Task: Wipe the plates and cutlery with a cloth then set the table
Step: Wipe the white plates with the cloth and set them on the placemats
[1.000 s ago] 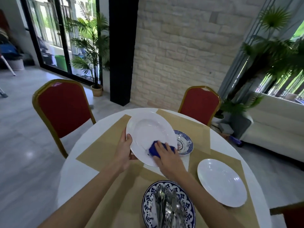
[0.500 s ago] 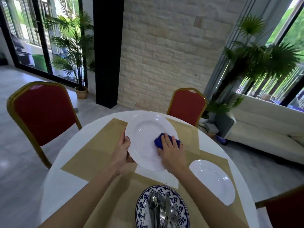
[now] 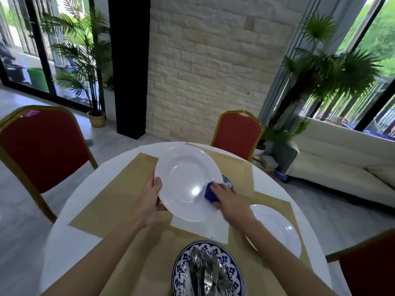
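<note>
A large white plate is held tilted above the round white table. My left hand grips its left rim, thumb on top. My right hand presses a blue cloth against the plate's lower right rim. A second white plate lies flat on a tan placemat at the right. Near me, a blue patterned plate carries a pile of silver cutlery. A small blue patterned saucer peeks out behind the held plate.
Red chairs with gold frames stand at the left, the far side and the near right. A white sofa and potted palms lie beyond the table, before a stone wall.
My right hand and the cloth slid from the plate's middle right down to its lower right rim. The camera view swung slightly, and the plate stays in my left hand.
</note>
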The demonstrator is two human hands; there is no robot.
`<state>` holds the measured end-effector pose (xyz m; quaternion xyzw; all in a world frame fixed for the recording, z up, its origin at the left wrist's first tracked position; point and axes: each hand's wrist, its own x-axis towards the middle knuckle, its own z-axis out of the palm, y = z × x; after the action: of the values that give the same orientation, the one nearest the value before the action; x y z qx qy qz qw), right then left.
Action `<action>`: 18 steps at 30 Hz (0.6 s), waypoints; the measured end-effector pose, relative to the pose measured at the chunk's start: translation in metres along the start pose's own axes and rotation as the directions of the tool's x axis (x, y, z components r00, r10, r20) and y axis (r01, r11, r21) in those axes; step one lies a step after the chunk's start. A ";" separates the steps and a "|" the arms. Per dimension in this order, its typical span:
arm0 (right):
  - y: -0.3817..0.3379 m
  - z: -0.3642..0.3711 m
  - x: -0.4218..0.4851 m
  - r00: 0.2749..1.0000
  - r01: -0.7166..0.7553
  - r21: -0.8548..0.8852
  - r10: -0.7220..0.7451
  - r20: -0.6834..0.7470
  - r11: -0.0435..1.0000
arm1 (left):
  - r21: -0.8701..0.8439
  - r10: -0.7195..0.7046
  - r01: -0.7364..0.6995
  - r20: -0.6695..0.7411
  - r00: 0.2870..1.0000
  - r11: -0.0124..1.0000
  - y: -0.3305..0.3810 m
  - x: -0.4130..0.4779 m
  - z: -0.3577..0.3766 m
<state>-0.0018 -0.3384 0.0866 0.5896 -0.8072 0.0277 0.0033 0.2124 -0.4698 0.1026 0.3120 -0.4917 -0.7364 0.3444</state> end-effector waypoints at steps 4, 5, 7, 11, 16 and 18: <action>0.001 -0.021 0.033 0.968 -0.221 -0.107 0.205 -0.143 0.969 | 0.022 -0.096 0.094 0.147 0.984 0.995 -0.008 -0.005 0.025; -0.007 -0.026 0.036 0.963 -0.218 -0.085 0.200 -0.183 0.972 | 0.021 -0.119 0.117 0.180 0.976 0.993 -0.010 -0.005 0.031; -0.026 -0.030 0.037 0.981 -0.102 -0.044 0.094 -0.168 0.994 | 0.019 -0.139 0.138 0.230 0.963 0.990 -0.009 -0.004 0.041; -0.046 -0.027 0.010 0.972 0.233 0.044 -0.234 0.004 0.971 | -0.028 -0.115 0.122 0.183 0.976 0.992 0.005 0.004 0.032; -0.002 -0.024 -0.013 0.931 0.335 -0.026 -0.327 0.162 0.942 | 0.042 -0.049 0.044 0.129 0.990 0.998 0.020 0.010 0.011; 0.018 -0.027 -0.004 0.974 0.209 -0.249 -0.178 0.140 0.946 | 0.074 -0.066 0.056 0.146 0.987 0.996 0.016 0.007 0.012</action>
<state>-0.0181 -0.3278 0.1127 0.6611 -0.7406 -0.1140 0.0372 0.2020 -0.4738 0.1207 0.2832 -0.5313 -0.7502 0.2733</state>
